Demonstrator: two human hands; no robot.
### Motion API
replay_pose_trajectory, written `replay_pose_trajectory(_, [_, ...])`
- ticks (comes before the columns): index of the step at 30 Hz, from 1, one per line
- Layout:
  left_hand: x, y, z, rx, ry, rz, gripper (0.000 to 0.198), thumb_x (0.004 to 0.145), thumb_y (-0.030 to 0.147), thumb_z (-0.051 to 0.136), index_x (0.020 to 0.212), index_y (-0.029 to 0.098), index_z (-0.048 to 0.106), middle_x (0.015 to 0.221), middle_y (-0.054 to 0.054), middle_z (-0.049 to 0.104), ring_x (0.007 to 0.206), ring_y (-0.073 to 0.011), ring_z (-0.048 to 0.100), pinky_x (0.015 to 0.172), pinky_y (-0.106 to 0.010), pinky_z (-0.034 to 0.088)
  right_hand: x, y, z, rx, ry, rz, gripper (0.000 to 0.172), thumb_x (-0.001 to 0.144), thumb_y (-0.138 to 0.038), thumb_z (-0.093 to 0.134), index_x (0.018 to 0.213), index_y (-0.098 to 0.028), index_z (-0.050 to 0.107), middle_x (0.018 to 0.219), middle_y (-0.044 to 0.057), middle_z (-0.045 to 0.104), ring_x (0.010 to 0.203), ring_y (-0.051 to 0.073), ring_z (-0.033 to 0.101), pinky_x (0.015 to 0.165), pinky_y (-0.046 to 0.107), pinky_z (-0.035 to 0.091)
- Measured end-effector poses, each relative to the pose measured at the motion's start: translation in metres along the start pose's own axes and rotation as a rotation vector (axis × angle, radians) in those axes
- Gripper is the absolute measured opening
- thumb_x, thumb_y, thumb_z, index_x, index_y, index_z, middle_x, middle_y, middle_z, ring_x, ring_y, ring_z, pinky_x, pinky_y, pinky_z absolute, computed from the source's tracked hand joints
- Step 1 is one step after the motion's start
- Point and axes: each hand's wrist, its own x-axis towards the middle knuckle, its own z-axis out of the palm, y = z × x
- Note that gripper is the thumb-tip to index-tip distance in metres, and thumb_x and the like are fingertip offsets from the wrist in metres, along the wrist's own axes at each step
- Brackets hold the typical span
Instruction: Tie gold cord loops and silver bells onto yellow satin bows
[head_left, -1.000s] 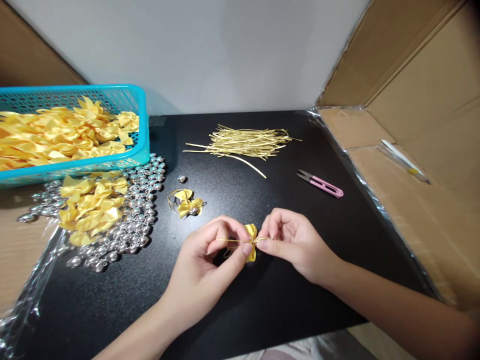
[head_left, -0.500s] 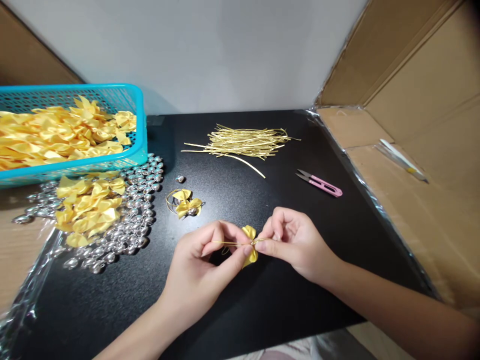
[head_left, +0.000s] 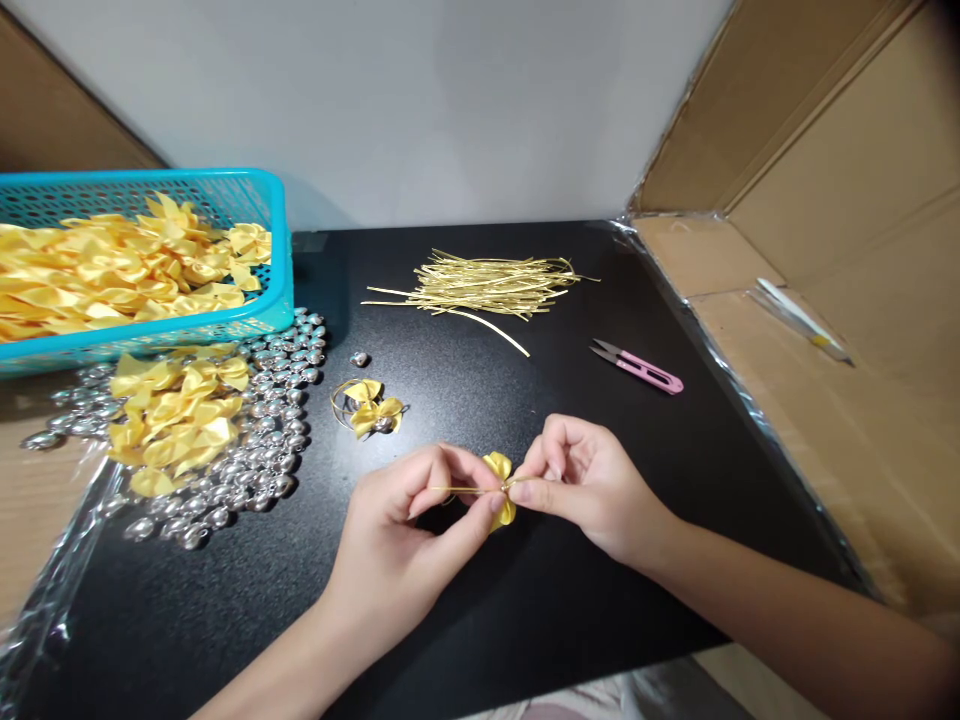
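Above the black table, my left hand point(head_left: 420, 540) pinches a yellow ribbon bow point(head_left: 500, 466) and a thin gold cord point(head_left: 457, 490) between thumb and forefinger. The cord runs across the bow's middle and sticks out to the left over my fingers. My right hand point(head_left: 592, 490) is closed from the other side, thumb and forefinger pinching the cord close to the bow. My fingertips partly hide the knot area and the bow's centre. Left of my hands lies a bow with cord and a silver bead point(head_left: 377, 412) on the table.
A blue basket point(head_left: 281, 250) of yellow bows stands at the back left. Before it, silver beads point(head_left: 289, 410) surround a heap of bows point(head_left: 180, 410). Gold cords point(head_left: 491, 285) lie at the back, pink thread snips point(head_left: 637, 367) to the right. Cardboard walls point(head_left: 847, 180) enclose the right side.
Both hands stay almost in place on the bow. The cord strands left of it look drawn closer together, and the small loop beneath my left fingers shows less.
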Motion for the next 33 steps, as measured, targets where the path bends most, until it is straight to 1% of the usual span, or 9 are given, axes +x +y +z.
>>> replay_pose_trajectory(7, [-0.001, -0.002, 0.002, -0.023, 0.021, 0.075, 0.046, 0.078, 0.002, 0.062, 0.062, 0.021, 0.023, 0.071, 0.003, 0.065, 0.062, -0.0093, 0.059, 0.058, -0.021, 0.049, 0.0, 0.0, 0.002, 0.097, -0.043, 0.104, 0.046, 0.054, -0.023, 0.092, 0.06, -0.017, 0.047, 0.066, 0.0, 0.073, 0.051, 0.008, 0.062, 0.05, 0.02, 0.048])
replay_pose_trajectory(12, [-0.001, -0.002, 0.002, -0.055, 0.058, 0.077, 0.044, 0.078, 0.001, 0.062, 0.064, 0.022, 0.026, 0.072, 0.002, 0.063, 0.062, -0.0097, 0.058, 0.059, -0.022, 0.049, 0.001, -0.003, 0.002, 0.115, -0.05, 0.154, 0.038, 0.055, -0.021, 0.091, 0.063, -0.016, 0.054, 0.069, 0.001, 0.075, 0.058, 0.01, 0.067, 0.055, 0.021, 0.052])
replay_pose_trajectory(16, [-0.001, -0.004, 0.001, -0.079, 0.068, 0.062, 0.043, 0.079, 0.001, 0.061, 0.064, 0.022, 0.026, 0.073, 0.002, 0.063, 0.064, -0.0101, 0.059, 0.06, -0.022, 0.05, 0.001, -0.004, 0.001, 0.115, -0.046, 0.164, 0.035, 0.054, -0.02, 0.09, 0.067, -0.016, 0.058, 0.071, 0.001, 0.074, 0.058, 0.009, 0.066, 0.054, 0.02, 0.051])
replay_pose_trajectory(20, [-0.001, -0.006, 0.001, -0.09, 0.08, 0.051, 0.043, 0.079, 0.001, 0.061, 0.064, 0.021, 0.026, 0.074, 0.003, 0.063, 0.064, -0.0091, 0.058, 0.059, -0.02, 0.049, 0.001, -0.001, 0.0, 0.085, -0.019, 0.121, 0.033, 0.057, -0.021, 0.089, 0.069, -0.017, 0.058, 0.072, 0.001, 0.072, 0.061, 0.01, 0.065, 0.056, 0.02, 0.053])
replay_pose_trajectory(23, [0.0, -0.006, 0.002, -0.086, 0.094, 0.061, 0.043, 0.079, 0.001, 0.061, 0.063, 0.021, 0.026, 0.074, 0.003, 0.063, 0.064, -0.0086, 0.057, 0.059, -0.019, 0.049, 0.0, 0.0, 0.0, 0.003, 0.002, 0.061, 0.034, 0.058, -0.022, 0.088, 0.07, -0.018, 0.056, 0.072, -0.001, 0.068, 0.063, 0.009, 0.064, 0.061, 0.022, 0.053])
replay_pose_trajectory(25, [0.0, -0.006, 0.002, -0.083, 0.096, 0.069, 0.044, 0.079, 0.001, 0.061, 0.063, 0.021, 0.026, 0.074, 0.003, 0.063, 0.063, -0.0086, 0.056, 0.059, -0.019, 0.048, -0.002, -0.002, 0.0, -0.082, -0.016, 0.034, 0.033, 0.06, -0.024, 0.087, 0.073, -0.018, 0.057, 0.073, -0.002, 0.065, 0.065, 0.009, 0.062, 0.065, 0.022, 0.052])
replay_pose_trajectory(30, [-0.001, -0.006, 0.0, -0.101, 0.079, 0.053, 0.043, 0.08, 0.002, 0.062, 0.063, 0.021, 0.027, 0.074, 0.003, 0.062, 0.064, -0.0091, 0.056, 0.06, -0.021, 0.049, -0.005, -0.009, 0.001, -0.319, -0.154, -0.027, 0.025, 0.073, -0.033, 0.078, 0.083, -0.018, 0.061, 0.075, 0.0, 0.062, 0.069, 0.012, 0.057, 0.069, 0.028, 0.048])
replay_pose_trajectory(32, [-0.001, -0.006, -0.001, -0.114, 0.076, 0.042, 0.043, 0.08, 0.002, 0.061, 0.063, 0.021, 0.027, 0.073, 0.004, 0.061, 0.064, -0.0088, 0.056, 0.06, -0.02, 0.048, -0.005, -0.011, 0.0, -0.466, -0.21, -0.122, 0.019, 0.081, -0.034, 0.069, 0.078, -0.018, 0.06, 0.072, 0.001, 0.06, 0.068, 0.013, 0.054, 0.067, 0.029, 0.044])
replay_pose_trajectory(33, [-0.002, -0.006, -0.001, -0.12, 0.072, 0.037, 0.043, 0.08, 0.001, 0.061, 0.064, 0.021, 0.027, 0.073, 0.004, 0.061, 0.064, -0.0086, 0.055, 0.06, -0.02, 0.048, -0.005, -0.011, -0.001, -0.536, -0.238, -0.178, 0.019, 0.085, -0.032, 0.064, 0.073, -0.018, 0.059, 0.071, 0.001, 0.059, 0.067, 0.014, 0.053, 0.067, 0.029, 0.042])
